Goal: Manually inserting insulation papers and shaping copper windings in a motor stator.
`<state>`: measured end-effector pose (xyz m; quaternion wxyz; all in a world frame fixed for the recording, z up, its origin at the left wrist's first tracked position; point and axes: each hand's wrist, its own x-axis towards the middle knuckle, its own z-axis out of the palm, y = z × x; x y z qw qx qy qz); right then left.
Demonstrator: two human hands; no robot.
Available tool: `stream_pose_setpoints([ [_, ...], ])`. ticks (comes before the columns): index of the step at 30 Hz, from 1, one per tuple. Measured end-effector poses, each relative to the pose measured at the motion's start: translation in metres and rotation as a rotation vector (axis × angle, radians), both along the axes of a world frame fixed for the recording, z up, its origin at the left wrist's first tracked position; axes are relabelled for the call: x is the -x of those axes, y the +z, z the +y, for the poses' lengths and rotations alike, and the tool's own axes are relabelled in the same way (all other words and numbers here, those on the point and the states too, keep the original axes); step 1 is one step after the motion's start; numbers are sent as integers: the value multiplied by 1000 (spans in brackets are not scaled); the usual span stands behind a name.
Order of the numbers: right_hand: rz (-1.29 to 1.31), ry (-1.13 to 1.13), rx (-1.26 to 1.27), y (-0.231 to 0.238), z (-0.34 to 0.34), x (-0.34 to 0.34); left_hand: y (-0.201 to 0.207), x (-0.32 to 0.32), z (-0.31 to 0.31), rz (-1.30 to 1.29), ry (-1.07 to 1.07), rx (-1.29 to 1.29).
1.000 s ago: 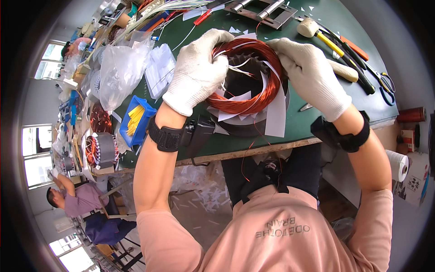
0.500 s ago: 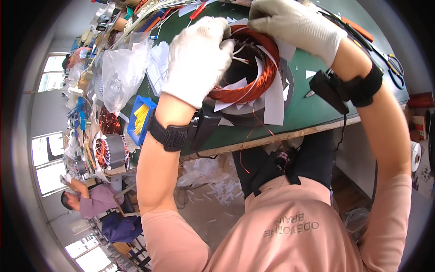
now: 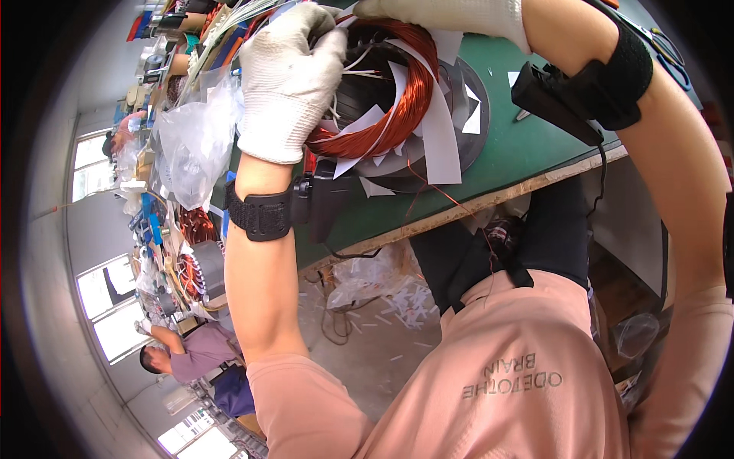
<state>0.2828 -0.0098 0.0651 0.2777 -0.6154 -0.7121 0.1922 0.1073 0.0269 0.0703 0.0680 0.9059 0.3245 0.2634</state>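
Note:
A motor stator with a ring of red-brown copper winding point(image 3: 409, 107) sits on a round dark grey plate on the green table. White insulating paper strips point(image 3: 441, 138) stick out around the winding, and white sleeved leads point(image 3: 365, 73) lie inside the ring. My left hand point(image 3: 290, 80), in a white knitted glove, is closed at the ring's far left rim, thumb and fingers bent together. My right hand point(image 3: 451, 17), gloved alike, reaches over the far rim, its fingertips close to the left hand's. The upper edge cuts off part of it. Whatever the fingertips pinch is hidden.
Clear plastic bags point(image 3: 195, 145) and another wound stator point(image 3: 200, 271) crowd the left side. Scissors point(image 3: 669, 50) lie at the far right. Thin copper wires point(image 3: 451, 199) hang over the table's front edge. A person in a purple shirt point(image 3: 202, 352) is at far left.
My right hand has come left along the far rim, nearer to my left hand. The view has shifted, so the stator and both hands appear farther left and higher.

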Motion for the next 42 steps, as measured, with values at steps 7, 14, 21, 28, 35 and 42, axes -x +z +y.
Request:
stream_pose_setpoints([
  [7, -363, 212, -28, 1, 20, -5, -3, -6, 4, 34, 97, 12],
  [14, -221, 92, -55, 1, 14, 3, -4, 10, 6, -48, 57, 146],
  [21, -94, 26, -4, 5, -1, -14, -1, -11, 5, -34, -62, 123],
  [28, 53, 56, 6, 8, -1, 0, -21, 17, 29, 63, -53, -125],
  [35, -410, 80, 121, -82, -97, -90, -24, 17, 28, -87, -11, 66],
  [42, -463, -230, -144, -138, -122, -94, -16, 14, 18, 5, 66, 189],
])
